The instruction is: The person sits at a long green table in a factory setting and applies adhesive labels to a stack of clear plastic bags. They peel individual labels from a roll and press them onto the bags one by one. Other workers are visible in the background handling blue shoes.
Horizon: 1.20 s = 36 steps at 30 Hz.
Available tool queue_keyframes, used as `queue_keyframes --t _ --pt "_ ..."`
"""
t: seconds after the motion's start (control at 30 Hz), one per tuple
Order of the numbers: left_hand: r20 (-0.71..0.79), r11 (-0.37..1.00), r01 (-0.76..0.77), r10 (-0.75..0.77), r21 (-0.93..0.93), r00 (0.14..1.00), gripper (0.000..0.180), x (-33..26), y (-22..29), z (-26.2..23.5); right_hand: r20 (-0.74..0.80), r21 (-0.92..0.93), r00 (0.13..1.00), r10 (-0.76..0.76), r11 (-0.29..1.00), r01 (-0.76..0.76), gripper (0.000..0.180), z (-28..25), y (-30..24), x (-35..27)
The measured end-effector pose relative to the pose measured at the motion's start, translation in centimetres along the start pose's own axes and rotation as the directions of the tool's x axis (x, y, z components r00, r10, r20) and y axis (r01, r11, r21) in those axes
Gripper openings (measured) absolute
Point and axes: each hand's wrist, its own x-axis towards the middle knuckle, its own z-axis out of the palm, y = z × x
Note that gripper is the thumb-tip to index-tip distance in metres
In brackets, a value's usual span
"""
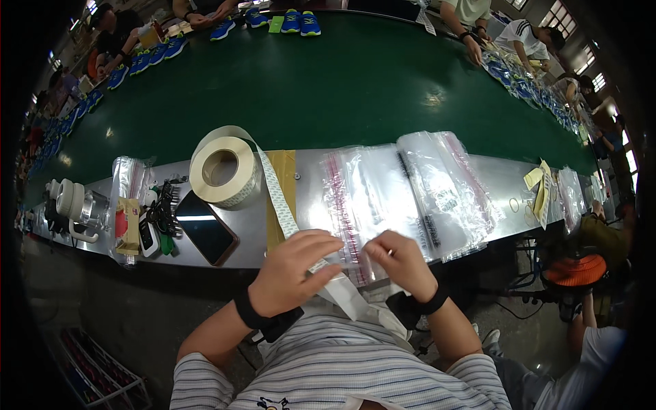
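Observation:
My left hand is over a pale printed strip of label tape, its fingers stretched to the right and the thumb apart from them. The strip runs from a large label roll, passes beneath this hand and hangs over the table's near edge. To the right, my right hand is closed, thumb against curled fingers, above the near end of a stack of clear plastic bags. What it pinches is too small to make out. A second pile of clear bags overlaps the stack's right side.
Left of the roll lie a dark phone, a bundle of black cables and a clear jug. Beyond the metal table runs a green conveyor belt with blue shoes. Co-workers sit along it. An orange fan stands right.

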Motion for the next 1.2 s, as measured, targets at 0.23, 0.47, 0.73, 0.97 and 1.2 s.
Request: queue_keyframes --t 0.23,0.47,0.73,0.97,1.2 --pt "0.341 0.874 -0.100 -0.079 0.476 0.937 0.078 0.3 -2.0 5.8 -0.273 -0.523 0.950 -0.148 0.852 -0.017 0.026 2.3 3.7 3.3" --pt "0.371 0.931 -0.054 -0.090 0.361 0.924 0.077 -0.7 -3.0 5.1 -0.420 -0.185 0.902 0.103 0.963 -0.197 0.016 -0.7 6.3 3.8" --pt "0.260 0.259 0.258 -0.026 -0.931 0.965 0.062 6.3 -3.1 1.9 -0.241 -0.054 0.970 0.030 0.998 -0.044 0.013 0.2 6.1 1.4" --pt "0.645 -0.351 0.551 -0.264 -0.757 0.717 0.040 10.6 -5.8 11.0 -0.366 0.457 0.863 0.347 0.875 -0.158 0.016 -2.5 5.9 0.8" --pt "0.631 0.105 0.767 -0.503 -0.633 0.590 0.034 13.0 -4.8 12.8 -0.247 0.605 0.968 0.049 0.788 0.115 0.014 -4.6 5.2 0.3"
